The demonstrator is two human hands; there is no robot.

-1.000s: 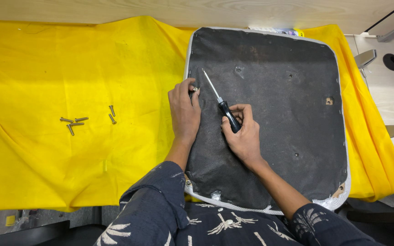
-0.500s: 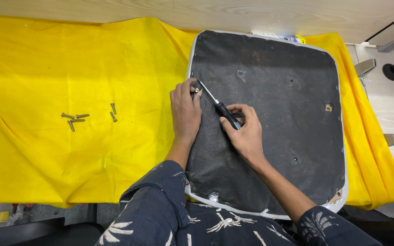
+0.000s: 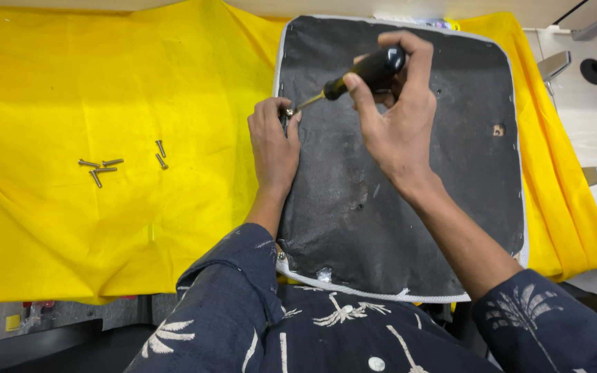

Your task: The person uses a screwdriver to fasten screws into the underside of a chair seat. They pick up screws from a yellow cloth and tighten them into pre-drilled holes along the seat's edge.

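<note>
While pinching a small screw (image 3: 289, 110) at the left edge of the dark seat pad (image 3: 409, 221), left hand (image 3: 274, 141) rests closed on the pad's rim. Right hand (image 3: 399, 114), raised above and to the right, wrapped tight round the black handle of a screwdriver (image 3: 354, 74). Shaft slanting down-left, tip meeting the screw just at the left fingertips. Loose screws (image 3: 105, 166) well apart on the yellow cloth (image 3: 105, 90).

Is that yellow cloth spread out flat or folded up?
Spread out. The yellow cloth covers the work surface, only lightly creased, under the black seat panel and loose metal screws.
</note>
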